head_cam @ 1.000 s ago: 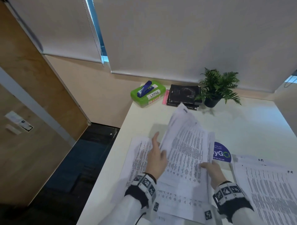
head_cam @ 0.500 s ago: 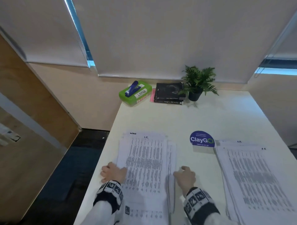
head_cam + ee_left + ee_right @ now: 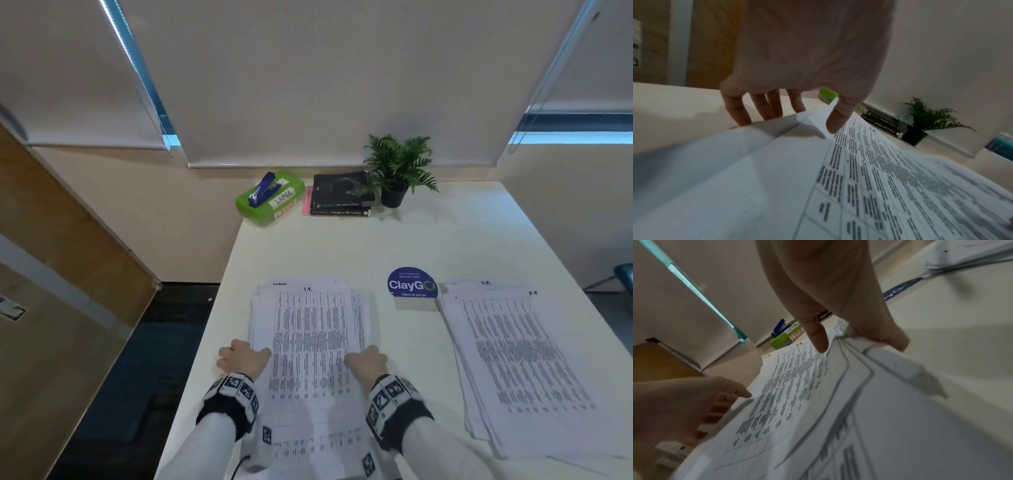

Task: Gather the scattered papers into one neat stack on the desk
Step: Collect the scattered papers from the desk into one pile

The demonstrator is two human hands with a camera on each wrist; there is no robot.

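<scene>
Left hand (image 3: 244,359) and right hand (image 3: 367,364) each pinch a side edge of the paper stack (image 3: 311,342), thumbs on top, near the desk's (image 3: 428,240) front-left edge. Second pile (image 3: 520,363) lies by the right edge.

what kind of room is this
Most likely an office or study room: a white desk holds piles of printed sheets, a blue stapler on a green box, and roller blinds behind.

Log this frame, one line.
left hand: grips left pile | right hand: grips same pile | right pile: apart, unmerged
</scene>
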